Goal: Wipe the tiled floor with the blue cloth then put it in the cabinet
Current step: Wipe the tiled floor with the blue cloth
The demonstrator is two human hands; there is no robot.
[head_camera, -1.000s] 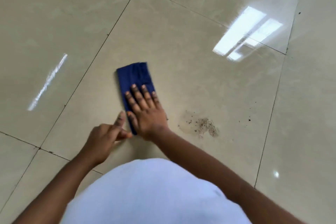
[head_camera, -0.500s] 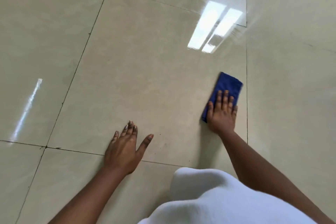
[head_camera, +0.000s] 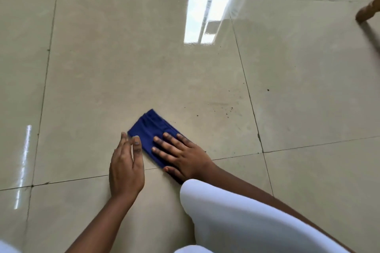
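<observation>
A folded blue cloth (head_camera: 151, 129) lies flat on the glossy beige tiled floor (head_camera: 123, 68), just left of centre. My right hand (head_camera: 181, 155) presses down on its near half, palm flat and fingers spread. My left hand (head_camera: 126, 167) sits right beside the cloth's left edge, fingers together, thumb tip touching the cloth's corner. Small dark crumbs (head_camera: 228, 110) are scattered on the tile to the right of the cloth. No cabinet is in view.
A wooden furniture leg (head_camera: 368, 11) stands on the floor at the far right edge. My white-clad knee (head_camera: 236, 215) fills the lower right. Window light reflects off the tile (head_camera: 205, 14) ahead.
My right hand has slid the cloth from the right back to the left, close to my left hand. My left hand has lifted off its flat palm and turned toward the cloth.
</observation>
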